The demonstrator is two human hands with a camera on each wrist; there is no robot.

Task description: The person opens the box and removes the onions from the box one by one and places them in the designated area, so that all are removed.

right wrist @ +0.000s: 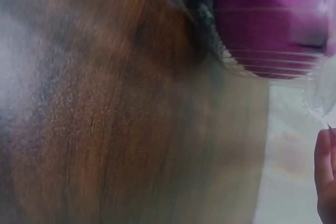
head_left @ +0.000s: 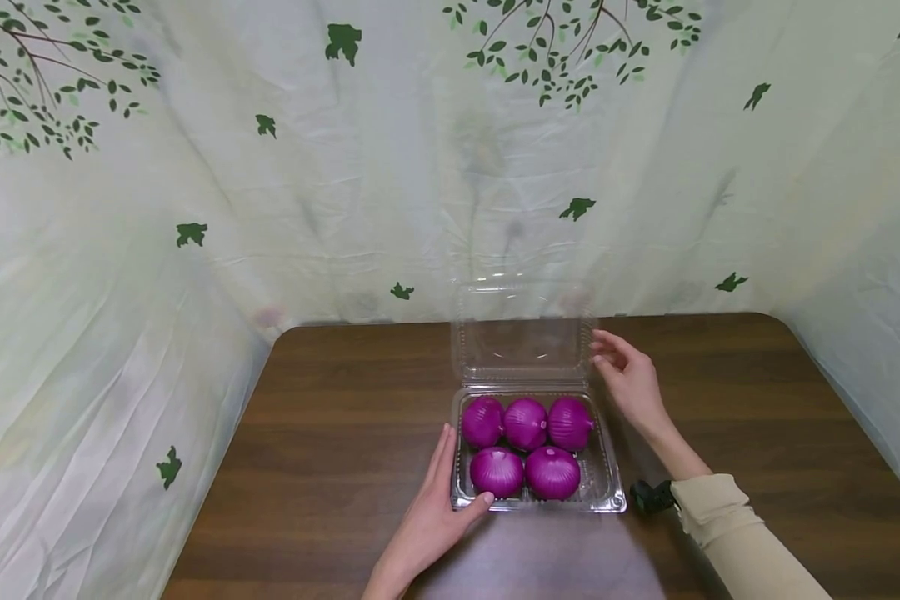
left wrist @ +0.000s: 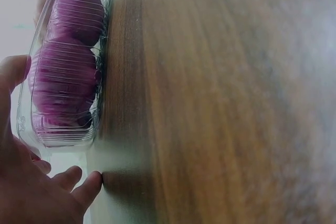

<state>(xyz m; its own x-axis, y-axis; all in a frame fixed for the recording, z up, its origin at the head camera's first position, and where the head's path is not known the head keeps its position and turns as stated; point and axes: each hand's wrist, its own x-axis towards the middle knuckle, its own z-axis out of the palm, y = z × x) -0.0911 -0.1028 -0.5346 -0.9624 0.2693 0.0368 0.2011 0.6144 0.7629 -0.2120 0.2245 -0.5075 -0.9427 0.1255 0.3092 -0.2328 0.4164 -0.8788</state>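
Several purple onions (head_left: 525,423) sit in a clear plastic clamshell container (head_left: 608,493), three in the back row and two in front. Its clear lid (head_left: 525,372) is hinged at the back and stands raised. My left hand (head_left: 437,500) rests against the container's front left corner, fingers straight along the left side and thumb at the front rim. In the left wrist view the thumb (left wrist: 14,72) touches the rim beside the onions (left wrist: 65,77). With fingertips and thumb, my right hand (head_left: 630,379) pinches the lid's right edge; the right wrist view shows only part of that hand (right wrist: 325,174).
The container stands on a brown wooden table (head_left: 330,450) with rounded back corners. Behind it hangs a pale curtain (head_left: 390,192) printed with leaves and branches. A dark wristband (head_left: 652,497) is on my right wrist, below a beige sleeve (head_left: 742,533).
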